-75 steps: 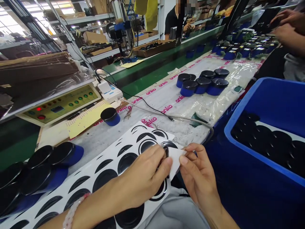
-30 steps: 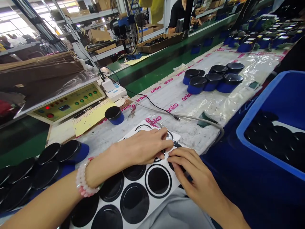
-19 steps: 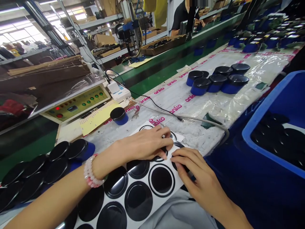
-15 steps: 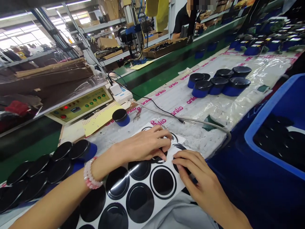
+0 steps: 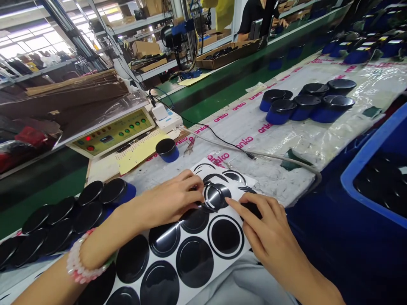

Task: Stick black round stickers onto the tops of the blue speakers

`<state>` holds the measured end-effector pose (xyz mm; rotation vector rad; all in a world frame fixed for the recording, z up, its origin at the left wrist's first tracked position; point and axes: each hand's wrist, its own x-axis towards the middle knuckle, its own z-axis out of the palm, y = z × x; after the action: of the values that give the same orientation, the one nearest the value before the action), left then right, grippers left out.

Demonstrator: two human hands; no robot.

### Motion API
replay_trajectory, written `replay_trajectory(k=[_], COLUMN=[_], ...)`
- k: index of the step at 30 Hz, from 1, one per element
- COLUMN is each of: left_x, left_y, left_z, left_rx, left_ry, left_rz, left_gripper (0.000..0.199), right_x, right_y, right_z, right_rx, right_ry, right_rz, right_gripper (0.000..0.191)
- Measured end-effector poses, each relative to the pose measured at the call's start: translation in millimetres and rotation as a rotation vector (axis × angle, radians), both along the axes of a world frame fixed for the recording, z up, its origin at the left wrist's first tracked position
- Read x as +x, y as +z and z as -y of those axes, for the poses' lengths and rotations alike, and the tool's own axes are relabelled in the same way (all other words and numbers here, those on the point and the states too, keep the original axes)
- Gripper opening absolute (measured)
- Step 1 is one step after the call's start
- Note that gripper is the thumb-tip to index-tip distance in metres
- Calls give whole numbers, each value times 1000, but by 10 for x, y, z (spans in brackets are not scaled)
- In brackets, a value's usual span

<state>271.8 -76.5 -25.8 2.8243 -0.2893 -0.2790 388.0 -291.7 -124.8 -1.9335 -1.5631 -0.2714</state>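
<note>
A white sticker sheet (image 5: 246,180) printed with glossy black round stickers lies at the bench's near edge, partly over my lap. My left hand (image 5: 171,200) pinches the left edge of a shiny black round sticker (image 5: 216,196), which stands slightly off the sheet. My right hand (image 5: 263,224) rests on the sheet, its index fingertip at the sticker's right edge. A pink beaded bracelet (image 5: 81,267) circles my left wrist. My fingers hide part of the sheet's upper stickers.
Black-topped blue cylinders (image 5: 73,216) are grouped at the left, more (image 5: 307,103) stand on the pink-lettered plastic sheet, and one (image 5: 167,150) stands alone. A blue bin (image 5: 375,161) of black discs sits right. A control panel (image 5: 112,131) and a cable (image 5: 254,154) lie ahead.
My hands have drawn slightly apart, and a shiny round sticker now shows between them. The view has swung slightly, shifting the bench and bin rightward.
</note>
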Motion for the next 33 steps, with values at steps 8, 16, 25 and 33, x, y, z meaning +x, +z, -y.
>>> replay_trajectory(k=[8,16,25,33], left_x=[-4,-54,135,32], left_y=[43,-45,-217,-235], left_z=[-93,467,610,660], left_rx=[-573,-464,-53,-14], left_ry=[462,237,270,376], left_rz=[291,-12,-77,-98], left_gripper=[9,25,8,27], right_x=[-12,-31,-30,-40], right_y=[22,7,38,28], right_z=[-23,-44,-23,-41], right_rx=[8,-15,-32,-4], right_ry=[-10,-20,4,-9], right_rz=[8,-38,-67,-88], right_gripper=[41,36,39,38])
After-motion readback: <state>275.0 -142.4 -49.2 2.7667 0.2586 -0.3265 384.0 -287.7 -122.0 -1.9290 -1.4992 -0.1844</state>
